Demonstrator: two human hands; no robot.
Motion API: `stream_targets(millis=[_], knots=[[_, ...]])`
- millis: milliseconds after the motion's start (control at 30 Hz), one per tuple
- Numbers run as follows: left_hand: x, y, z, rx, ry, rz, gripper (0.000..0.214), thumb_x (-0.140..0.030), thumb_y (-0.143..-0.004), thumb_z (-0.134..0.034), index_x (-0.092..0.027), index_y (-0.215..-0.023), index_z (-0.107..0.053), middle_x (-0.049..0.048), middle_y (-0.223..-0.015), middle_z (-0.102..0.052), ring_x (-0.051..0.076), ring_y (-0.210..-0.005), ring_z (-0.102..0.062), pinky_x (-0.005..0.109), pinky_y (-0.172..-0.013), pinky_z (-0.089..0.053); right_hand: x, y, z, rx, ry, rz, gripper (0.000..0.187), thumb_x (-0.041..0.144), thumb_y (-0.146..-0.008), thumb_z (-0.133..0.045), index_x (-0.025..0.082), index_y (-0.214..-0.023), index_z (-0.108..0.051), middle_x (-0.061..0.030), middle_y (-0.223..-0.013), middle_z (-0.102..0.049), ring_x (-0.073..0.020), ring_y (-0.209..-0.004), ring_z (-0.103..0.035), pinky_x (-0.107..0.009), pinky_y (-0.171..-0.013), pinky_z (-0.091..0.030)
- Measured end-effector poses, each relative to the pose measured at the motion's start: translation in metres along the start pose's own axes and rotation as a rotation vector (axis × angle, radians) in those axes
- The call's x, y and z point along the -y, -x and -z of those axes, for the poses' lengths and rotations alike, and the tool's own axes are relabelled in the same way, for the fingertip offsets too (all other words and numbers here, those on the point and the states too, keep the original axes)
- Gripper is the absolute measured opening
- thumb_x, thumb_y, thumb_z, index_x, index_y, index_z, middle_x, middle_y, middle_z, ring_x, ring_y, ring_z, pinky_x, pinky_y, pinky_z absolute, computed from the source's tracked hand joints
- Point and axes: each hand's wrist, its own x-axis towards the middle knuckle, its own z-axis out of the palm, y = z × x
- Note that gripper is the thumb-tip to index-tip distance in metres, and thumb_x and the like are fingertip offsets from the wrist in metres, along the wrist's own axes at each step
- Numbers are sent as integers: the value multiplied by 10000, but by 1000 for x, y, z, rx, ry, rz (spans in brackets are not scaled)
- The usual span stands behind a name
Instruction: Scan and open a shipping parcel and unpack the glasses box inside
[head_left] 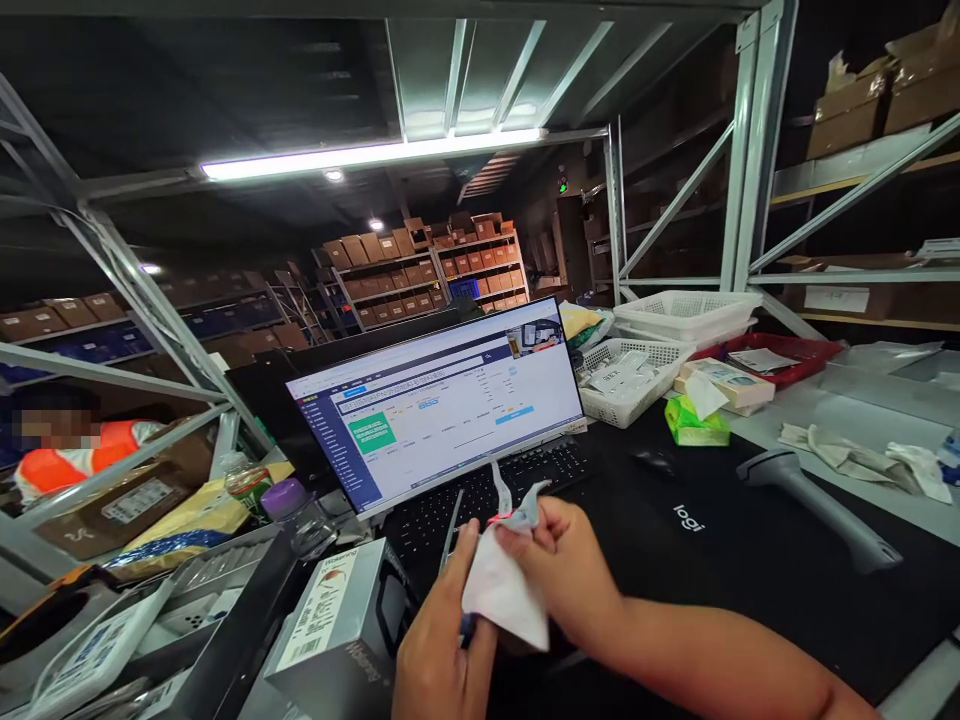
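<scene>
Both my hands hold a small white packet (504, 590) low in the middle of the view, above a black desk mat (705, 540). My left hand (439, 650) grips its lower left side with the thumb up along the edge. My right hand (559, 560) pinches the top, where a torn grey strip with a red line sticks up. A black keyboard (480, 490) lies just behind my hands, under a tilted monitor (442, 400) showing a web page.
A grey barcode scanner (817, 510) lies right of my hands. White baskets (637, 375), a green pack (694, 425) and a red tray (795, 355) stand behind it. A grey box (337, 620) and bottles (296, 510) crowd the left. A person in an orange vest (67, 455) works far left.
</scene>
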Motion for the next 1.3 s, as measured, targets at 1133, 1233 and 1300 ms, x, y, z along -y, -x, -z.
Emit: stream_targets(millis=[1133,1233,1300], knots=[[3,-21,40,-92,-212,-174,425,-194,-849,-575,-276,-1257,-664,7,-1192,-746,196,-1064,-723,291,-911,-604,21,-23,26,190,170,-19,678,490,-615,-861,228,-533,-242,87,-528,-300,-67,-526,-264,-222,-496,-245],[9,-24,51,-192,-258,-162,389,-185,-806,-578,-259,-1164,-710,0,-1098,-774,217,-1050,-729,343,-902,-617,42,-28,58,110,528,232,596,435,-709,-780,234,-515,-253,68,-519,-290,-86,-526,-269,-242,-488,-226],[10,-25,57,-195,-236,-184,406,-164,-782,-557,-251,-1145,-716,-1,-1072,-780,216,-1029,-736,394,-949,-598,56,-30,85,-46,686,384,536,389,-746,-738,242,-523,-274,63,-513,-291,-97,-511,-278,-257,-488,-240]])
